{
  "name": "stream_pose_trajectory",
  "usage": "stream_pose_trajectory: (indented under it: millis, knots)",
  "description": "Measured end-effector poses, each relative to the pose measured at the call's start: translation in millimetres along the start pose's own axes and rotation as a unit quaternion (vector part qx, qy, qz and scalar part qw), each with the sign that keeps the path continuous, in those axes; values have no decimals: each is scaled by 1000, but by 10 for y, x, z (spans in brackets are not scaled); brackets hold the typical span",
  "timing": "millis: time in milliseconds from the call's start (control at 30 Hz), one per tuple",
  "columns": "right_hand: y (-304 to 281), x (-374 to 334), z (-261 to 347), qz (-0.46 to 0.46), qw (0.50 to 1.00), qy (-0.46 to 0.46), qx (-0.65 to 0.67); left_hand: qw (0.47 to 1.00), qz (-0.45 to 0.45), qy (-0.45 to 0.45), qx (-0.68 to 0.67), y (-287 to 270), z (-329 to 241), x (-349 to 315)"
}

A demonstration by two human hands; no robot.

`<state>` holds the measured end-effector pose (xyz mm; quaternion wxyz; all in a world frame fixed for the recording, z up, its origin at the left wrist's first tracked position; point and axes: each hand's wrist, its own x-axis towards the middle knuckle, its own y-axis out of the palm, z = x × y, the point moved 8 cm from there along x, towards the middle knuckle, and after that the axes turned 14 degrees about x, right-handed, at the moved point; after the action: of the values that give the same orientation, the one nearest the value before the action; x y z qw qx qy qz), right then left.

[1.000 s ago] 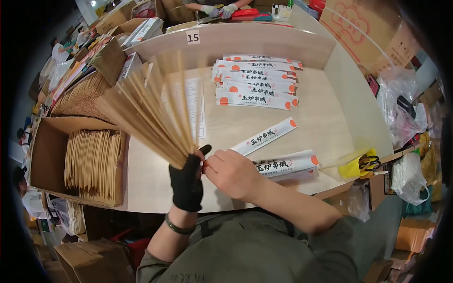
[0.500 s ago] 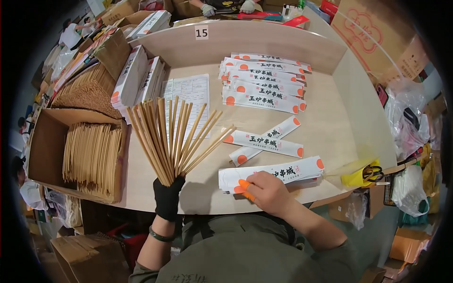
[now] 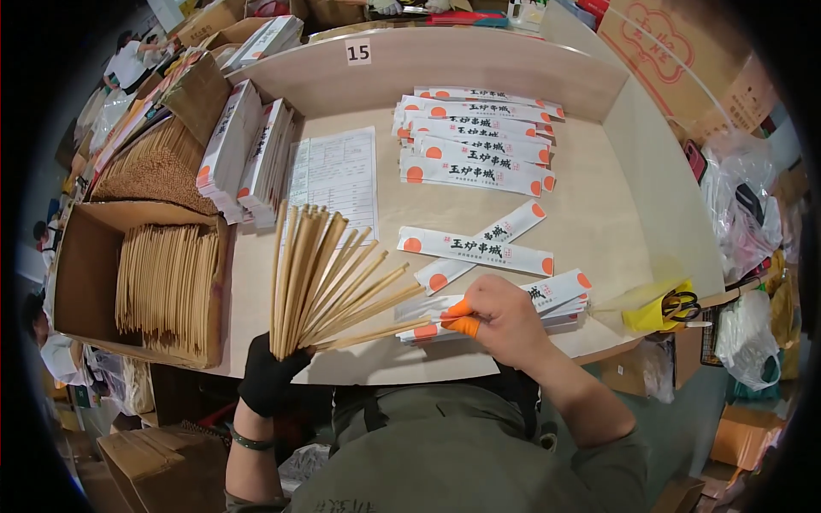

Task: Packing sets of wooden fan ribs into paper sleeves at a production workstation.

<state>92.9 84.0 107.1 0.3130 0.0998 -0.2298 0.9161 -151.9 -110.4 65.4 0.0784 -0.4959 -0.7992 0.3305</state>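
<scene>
My left hand, in a black glove, is closed round the lower ends of a fanned bunch of wooden chopsticks. The lowest chopsticks in the fan point right, their tips reaching my right fingers. My right hand, with orange finger covers, is closed in a pinch at the left end of the top paper chopstick sleeve on a small stack. My fingers hide whether those tips are inside the sleeve. Just beyond, two crossed sleeves lie on the table.
Overlapping sleeves lie at the back. A printed sheet and bundled sleeves are at left, beside a cardboard box of chopsticks. Scissors sit in a yellow holder at right. Low partitions edge the table.
My left hand has moved left and down, and the chopstick fan has tilted right toward the stack. My right hand has shifted slightly right and up, its pinch now meeting the chopstick tips.
</scene>
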Motion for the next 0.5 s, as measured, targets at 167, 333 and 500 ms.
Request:
stream_pose_trajectory:
  millis: [167,333,500]
  knots:
    - [674,155,496,82,963,-173,-190,951,-9,-7,-309,556,-410,221]
    - [422,307,403,44,959,-208,-188,934,-93,27,-344,587,-417,547]
    - [511,-244,150,133,942,-186,-246,973,-116,-46,-196,464,-81,497]
